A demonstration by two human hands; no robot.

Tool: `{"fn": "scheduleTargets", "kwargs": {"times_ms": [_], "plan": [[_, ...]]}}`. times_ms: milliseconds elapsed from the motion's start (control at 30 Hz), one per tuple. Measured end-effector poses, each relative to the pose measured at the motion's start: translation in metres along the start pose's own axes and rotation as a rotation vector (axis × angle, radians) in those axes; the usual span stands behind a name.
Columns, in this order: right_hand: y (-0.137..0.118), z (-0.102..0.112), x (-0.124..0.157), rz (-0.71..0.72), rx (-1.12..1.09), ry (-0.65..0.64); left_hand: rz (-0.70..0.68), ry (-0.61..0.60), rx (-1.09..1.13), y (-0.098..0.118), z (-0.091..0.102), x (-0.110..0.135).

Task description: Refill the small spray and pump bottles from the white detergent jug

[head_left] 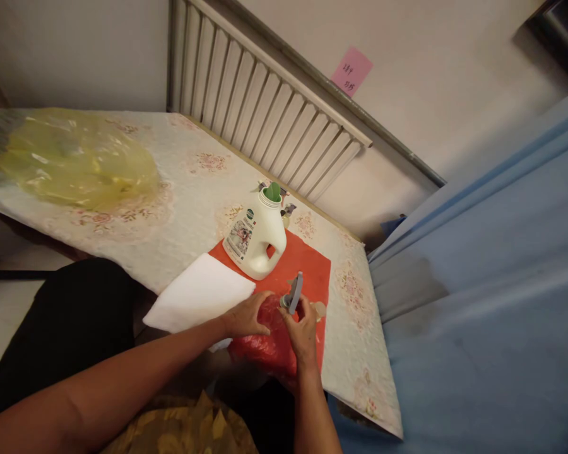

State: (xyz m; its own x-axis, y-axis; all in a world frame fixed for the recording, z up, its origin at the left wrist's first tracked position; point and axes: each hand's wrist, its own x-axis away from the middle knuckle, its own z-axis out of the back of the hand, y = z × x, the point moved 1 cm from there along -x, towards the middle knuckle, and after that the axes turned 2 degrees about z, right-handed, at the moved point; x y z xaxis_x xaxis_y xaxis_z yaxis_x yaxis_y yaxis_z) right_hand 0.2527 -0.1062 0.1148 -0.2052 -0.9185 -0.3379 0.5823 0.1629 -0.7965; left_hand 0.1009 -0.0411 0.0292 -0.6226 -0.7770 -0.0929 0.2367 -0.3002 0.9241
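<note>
My right hand (303, 328) pinches a grey trigger spray head (294, 295) by its collar. Curved round a glossy see-through body (275, 315), which looks like a spray bottle with red showing through, is my left hand (248, 314). Whether the spray head is joined to that body, I cannot tell. Just beyond both hands stands a cream detergent jug (260, 243), upright, with a green funnel-like piece (272, 191) in its mouth. Beneath lie a red sheet (307, 258) and crinkled red plastic (265, 353). A small pale round piece (320, 310) is beside my right hand.
A white folded cloth (203, 293) lies left of my hands. More spray heads (288, 211) show behind the jug. On the floral table cover (189, 195) rests a yellow plastic bag (80, 157). A radiator (260, 88) borders the back; a blue curtain (478, 296) hangs at right.
</note>
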Motion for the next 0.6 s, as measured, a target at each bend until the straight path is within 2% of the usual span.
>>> {"fn": "scheduleTargets", "kwargs": {"times_ms": [133, 233, 467, 600], "plan": [[-0.004, 0.007, -0.002, 0.051, -0.029, -0.1, 0.005, 0.007, 0.007, 0.0, 0.0, 0.0], [-0.004, 0.007, -0.003, 0.028, -0.067, -0.12, 0.0, 0.014, 0.006, -0.003, -0.001, -0.001], [0.008, -0.004, -0.004, -0.071, 0.017, 0.107, -0.024, 0.01, -0.026, -0.008, -0.003, -0.002], [0.007, -0.004, -0.002, -0.049, -0.015, 0.074, -0.03, 0.013, -0.027, -0.008, -0.004, -0.002]]}}
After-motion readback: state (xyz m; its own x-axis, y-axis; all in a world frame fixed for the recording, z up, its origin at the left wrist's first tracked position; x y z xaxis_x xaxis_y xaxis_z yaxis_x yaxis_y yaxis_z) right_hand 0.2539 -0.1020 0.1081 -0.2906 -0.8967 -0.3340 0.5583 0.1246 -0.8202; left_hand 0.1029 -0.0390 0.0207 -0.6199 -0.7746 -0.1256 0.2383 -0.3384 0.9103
